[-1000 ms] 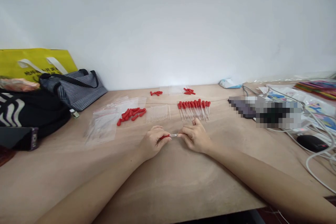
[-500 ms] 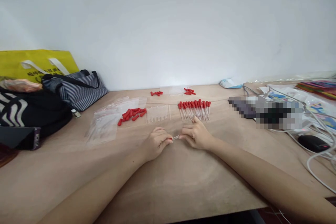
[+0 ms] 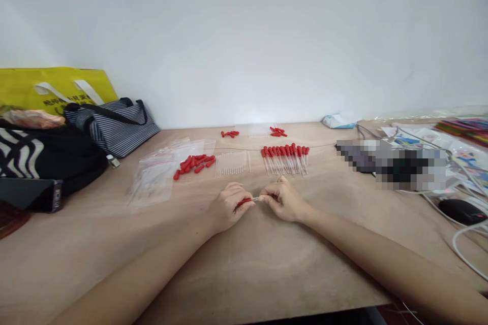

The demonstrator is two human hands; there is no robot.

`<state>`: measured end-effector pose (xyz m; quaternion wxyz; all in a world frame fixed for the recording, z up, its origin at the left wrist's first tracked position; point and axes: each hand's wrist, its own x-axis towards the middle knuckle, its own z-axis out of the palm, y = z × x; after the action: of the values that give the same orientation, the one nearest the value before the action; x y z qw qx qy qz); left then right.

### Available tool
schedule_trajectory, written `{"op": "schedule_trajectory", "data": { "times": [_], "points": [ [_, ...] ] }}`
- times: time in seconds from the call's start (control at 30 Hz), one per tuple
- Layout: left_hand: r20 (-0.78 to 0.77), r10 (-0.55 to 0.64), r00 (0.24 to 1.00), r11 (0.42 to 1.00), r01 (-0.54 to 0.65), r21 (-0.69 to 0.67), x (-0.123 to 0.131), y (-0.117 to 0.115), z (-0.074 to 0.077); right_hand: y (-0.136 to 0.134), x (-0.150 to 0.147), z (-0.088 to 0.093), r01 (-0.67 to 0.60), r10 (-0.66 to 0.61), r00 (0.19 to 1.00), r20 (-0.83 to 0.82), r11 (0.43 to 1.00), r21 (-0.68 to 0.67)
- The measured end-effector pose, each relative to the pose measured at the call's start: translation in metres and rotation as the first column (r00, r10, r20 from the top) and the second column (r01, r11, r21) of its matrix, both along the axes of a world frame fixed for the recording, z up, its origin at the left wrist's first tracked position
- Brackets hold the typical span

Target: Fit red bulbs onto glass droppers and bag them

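My left hand (image 3: 232,206) is closed around a red rubber dropper bulb (image 3: 244,201). My right hand (image 3: 284,201) pinches a clear dropper tube (image 3: 256,199), whose end meets the bulb between the two hands; how far it sits inside is hidden by the fingers. Beyond my right hand lies a row of droppers with red bulbs (image 3: 285,157). Clear tubes (image 3: 232,164) lie side by side beyond my left hand, with a heap of loose red bulbs (image 3: 194,163) to their left.
Clear zip bags (image 3: 154,177) lie left of the bulbs. Near the wall are more red bulbs (image 3: 278,132) and tubes (image 3: 259,130). A striped bag (image 3: 118,127) and a black bag (image 3: 72,162) stand at left; a mouse (image 3: 461,211) and cables (image 3: 457,241) lie at right.
My hands have come slightly closer together, and more of the red bulb shows in my left hand. The whole view has shifted a little.
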<state>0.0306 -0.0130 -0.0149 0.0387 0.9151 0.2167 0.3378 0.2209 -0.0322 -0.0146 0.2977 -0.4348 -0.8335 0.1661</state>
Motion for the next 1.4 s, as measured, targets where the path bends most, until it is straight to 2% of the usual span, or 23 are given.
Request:
{"op": "schedule_trajectory", "data": {
  "times": [0.23, 0.37, 0.53, 0.6, 0.67, 0.73, 0.8, 0.83, 0.9, 1.0, 1.07, 1.17, 1.27, 1.4],
  "points": [
    [-0.017, -0.002, 1.0, 1.0, 0.002, 0.003, 0.0, 0.002, -0.004, 0.0, -0.005, -0.002, 0.023, -0.025, 0.999, -0.027, 0.998, -0.062],
    [-0.046, 0.029, 0.999, 1.0, -0.029, -0.003, -0.002, 0.007, -0.002, 0.003, -0.003, 0.003, -0.012, 0.011, 1.0, 0.025, 1.0, 0.009],
    [-0.051, 0.079, 0.996, 0.997, -0.079, 0.001, -0.007, 0.011, 0.006, 0.002, 0.002, 0.013, -0.073, 0.045, 0.979, 0.199, 0.988, 0.135],
    [-0.038, 0.086, 0.996, 0.996, -0.086, -0.02, -0.008, 0.011, 0.007, 0.001, 0.003, 0.015, -0.099, 0.063, 0.97, 0.235, 0.985, 0.144],
    [0.007, 0.15, 0.989, 0.987, -0.15, -0.058, -0.01, 0.011, 0.007, 0.001, 0.005, 0.014, -0.092, 0.066, 0.974, 0.218, 0.99, 0.108],
    [0.055, 0.276, 0.96, 0.958, -0.269, -0.103, -0.012, 0.011, 0.006, 0.007, 0.01, 0.011, -0.001, -0.007, 0.989, 0.148, 0.998, 0.059],
    [0.031, 0.369, 0.929, 0.92, -0.36, -0.157, -0.015, 0.012, 0.005, 0.018, 0.018, 0.007, 0.189, -0.19, 0.981, 0.042, 0.982, 0.017],
    [-0.008, 0.382, 0.924, 0.908, -0.377, -0.186, -0.016, 0.013, 0.004, 0.025, 0.023, 0.005, 0.298, -0.298, 0.955, -0.015, 0.955, -0.005],
    [-0.098, 0.357, 0.929, 0.897, -0.37, -0.241, -0.017, 0.014, 0.003, 0.041, 0.033, 0.002, 0.512, -0.511, 0.854, -0.096, 0.859, -0.023],
    [-0.17, 0.314, 0.934, 0.891, -0.351, -0.287, -0.018, 0.016, 0.003, 0.062, 0.044, 0.002, 0.681, -0.68, 0.729, -0.071, 0.732, -0.016],
    [-0.183, 0.3, 0.936, 0.89, -0.344, -0.299, -0.018, 0.016, 0.003, 0.072, 0.047, 0.001, 0.716, -0.716, 0.698, -0.019, 0.698, -0.001],
    [-0.181, 0.289, 0.94, 0.892, -0.333, -0.304, -0.018, 0.016, 0.002, 0.081, 0.047, -0.002, 0.728, -0.729, 0.681, 0.072, 0.685, 0.042],
    [-0.182, 0.284, 0.941, 0.893, -0.329, -0.306, -0.019, 0.016, 0.002, 0.083, 0.046, -0.005, 0.739, -0.741, 0.659, 0.132, 0.67, 0.073],
    [-0.188, 0.279, 0.942, 0.897, -0.326, -0.298, -0.02, 0.016, 0.002, 0.079, 0.039, -0.003, 0.738, -0.747, 0.651, 0.133, 0.664, 0.118]
  ]
}}
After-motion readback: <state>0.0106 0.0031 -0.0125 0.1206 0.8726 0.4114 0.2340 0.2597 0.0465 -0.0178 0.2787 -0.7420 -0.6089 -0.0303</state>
